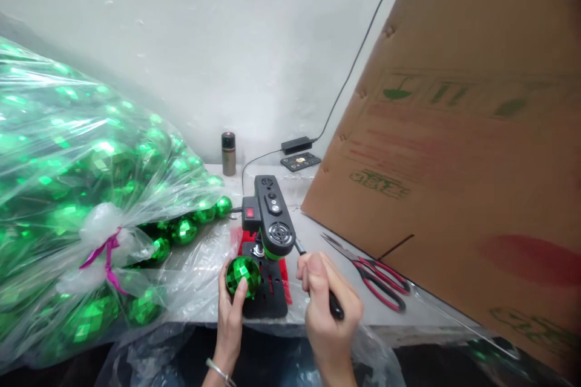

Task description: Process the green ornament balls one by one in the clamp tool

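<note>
A green faceted ball sits pinched between the left hand's thumb and fingers; smooth facets could let it twist if that hold loosens. Just right, the right hand wraps a black handle beside a small machine. Leftward, a tied clear bag bulges with green balls; well rightward leans a cardboard box, contents hidden.
</note>
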`<control>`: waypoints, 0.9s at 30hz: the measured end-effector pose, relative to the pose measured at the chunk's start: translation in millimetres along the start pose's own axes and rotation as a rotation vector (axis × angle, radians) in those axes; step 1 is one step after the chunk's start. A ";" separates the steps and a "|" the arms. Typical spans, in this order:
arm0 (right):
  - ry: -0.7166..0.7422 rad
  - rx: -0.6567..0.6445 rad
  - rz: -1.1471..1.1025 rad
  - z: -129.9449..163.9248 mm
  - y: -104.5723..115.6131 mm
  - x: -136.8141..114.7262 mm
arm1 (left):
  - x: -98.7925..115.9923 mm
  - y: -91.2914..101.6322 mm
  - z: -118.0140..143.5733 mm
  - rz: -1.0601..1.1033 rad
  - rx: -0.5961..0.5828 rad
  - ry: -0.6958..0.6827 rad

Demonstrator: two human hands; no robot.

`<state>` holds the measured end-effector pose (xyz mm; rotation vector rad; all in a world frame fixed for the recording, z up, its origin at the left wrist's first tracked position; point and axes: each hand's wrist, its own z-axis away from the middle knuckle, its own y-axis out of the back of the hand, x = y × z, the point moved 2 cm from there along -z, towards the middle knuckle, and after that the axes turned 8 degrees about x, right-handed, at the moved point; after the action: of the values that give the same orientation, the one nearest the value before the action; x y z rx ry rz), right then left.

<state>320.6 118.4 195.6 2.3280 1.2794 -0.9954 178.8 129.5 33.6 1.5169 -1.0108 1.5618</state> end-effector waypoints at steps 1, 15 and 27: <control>0.005 -0.007 0.002 0.5 0.5 0.2 | -5.3 -1.3 -2.4 -0.029 0.003 -0.027; 0.040 -0.050 -0.005 8.8 5.3 4.0 | -25.1 -24.7 -16.8 -0.266 -0.122 -0.217; 0.042 -0.056 -0.022 12.2 6.8 6.4 | -23.9 -23.8 -28.2 -0.296 -0.329 -0.179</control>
<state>323.3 111.8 182.1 2.3093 1.3339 -0.9104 189.2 165.7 11.0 1.5092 -1.0286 1.0150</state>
